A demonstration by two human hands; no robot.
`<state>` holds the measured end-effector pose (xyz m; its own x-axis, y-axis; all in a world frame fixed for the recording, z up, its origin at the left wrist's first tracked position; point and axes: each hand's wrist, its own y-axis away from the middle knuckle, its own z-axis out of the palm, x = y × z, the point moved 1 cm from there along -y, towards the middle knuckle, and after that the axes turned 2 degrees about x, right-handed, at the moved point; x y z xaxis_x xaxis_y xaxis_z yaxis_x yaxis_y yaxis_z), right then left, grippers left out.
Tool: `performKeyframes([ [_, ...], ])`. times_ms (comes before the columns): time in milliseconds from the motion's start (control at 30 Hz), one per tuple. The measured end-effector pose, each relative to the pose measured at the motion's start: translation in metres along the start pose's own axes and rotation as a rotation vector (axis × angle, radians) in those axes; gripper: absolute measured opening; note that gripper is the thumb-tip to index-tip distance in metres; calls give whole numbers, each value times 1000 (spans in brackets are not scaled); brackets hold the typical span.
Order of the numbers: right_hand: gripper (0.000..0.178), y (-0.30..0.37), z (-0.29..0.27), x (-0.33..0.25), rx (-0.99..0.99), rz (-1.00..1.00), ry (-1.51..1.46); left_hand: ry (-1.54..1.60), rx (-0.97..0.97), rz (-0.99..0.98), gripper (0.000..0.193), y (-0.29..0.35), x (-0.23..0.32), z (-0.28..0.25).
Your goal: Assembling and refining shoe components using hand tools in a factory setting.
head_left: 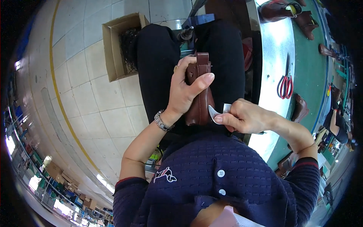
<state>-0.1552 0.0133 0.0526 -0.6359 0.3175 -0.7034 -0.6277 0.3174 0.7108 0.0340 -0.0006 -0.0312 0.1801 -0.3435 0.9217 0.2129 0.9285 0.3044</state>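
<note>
Over my lap, my left hand [186, 87] grips a brown leather boot [202, 102], with the thumb laid across its front and the fingers behind it. A stitched seam runs down the leather, and a leather loop stands up at the top. My right hand [244, 116] is closed round a knife with a curved silver blade [214, 113]. The blade's tip is close beside the boot's lower right side; whether it touches the leather I cannot tell. A pale flat piece [227, 108] shows by the right fingers, and the fist hides most of the knife's handle.
On my right runs a bright metal bench edge [278, 41] beside a green surface [302, 81]. Red-handled scissors [286, 85] and several brown boots [278, 10] lie there. An open cardboard box [111, 53] with dark stringy scraps stands on the tiled floor by my left leg.
</note>
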Motion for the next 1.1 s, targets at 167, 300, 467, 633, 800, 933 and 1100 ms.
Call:
performKeyframes([
  [167,65,6,-7,-29,80,70,458,-48,25,21,46,3,-4,-1],
  [300,67,-1,8,-18,203,102,68,10,96,34,41,-6,4,0],
  [467,62,2,22,-28,530,46,289,71,108,43,36,-12,8,2],
  [633,65,0,18,-17,547,0,559,152,21,15,45,-21,3,-1],
  [800,66,-7,25,17,307,6,-376,203,-8,8,53,-16,0,0],
  [933,67,-10,18,17,176,-44,-472,197,-29,15,54,-6,-1,5],
  [1100,65,5,12,7,151,53,-206,22,-28,110,53,1,-9,10],
])
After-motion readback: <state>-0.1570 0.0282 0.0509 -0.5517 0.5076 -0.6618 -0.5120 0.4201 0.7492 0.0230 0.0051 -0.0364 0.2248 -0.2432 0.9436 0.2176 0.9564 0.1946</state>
